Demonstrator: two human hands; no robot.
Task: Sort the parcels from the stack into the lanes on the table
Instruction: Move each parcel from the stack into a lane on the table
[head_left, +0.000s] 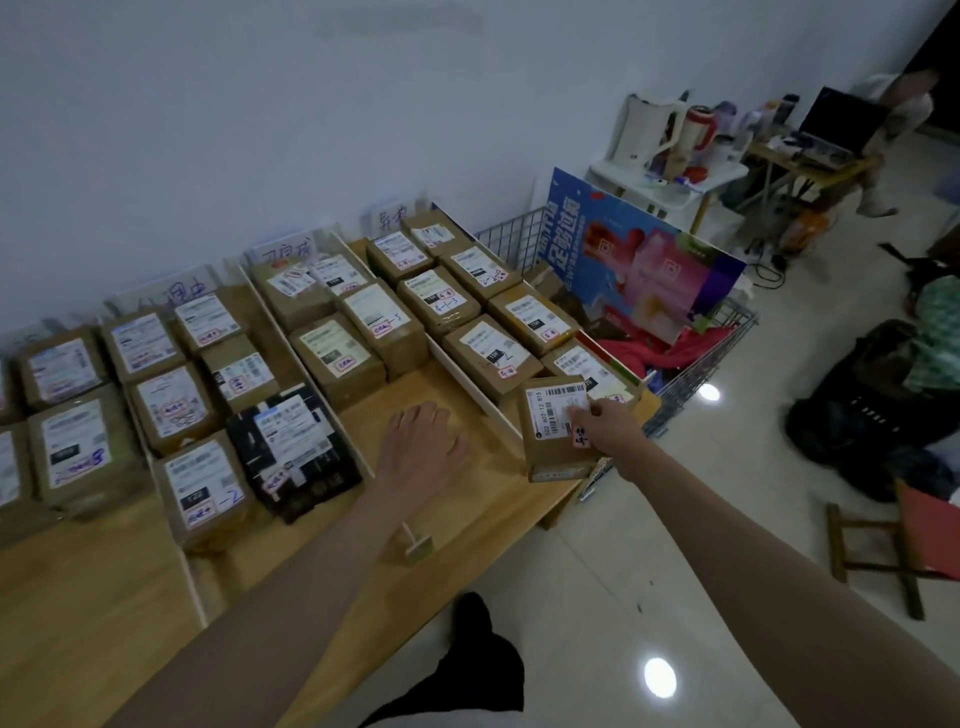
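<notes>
Overhang worries me: my right hand (602, 421) grips a parcel (558, 431) at the counter (467, 499) edge; left hand (421, 447) rests flat, holding nothing.

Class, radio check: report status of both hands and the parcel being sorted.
Left hand open, flat on the table. Right hand grips small brown parcel at front of rightmost lane. White divider beside it, nothing blocking.
</notes>
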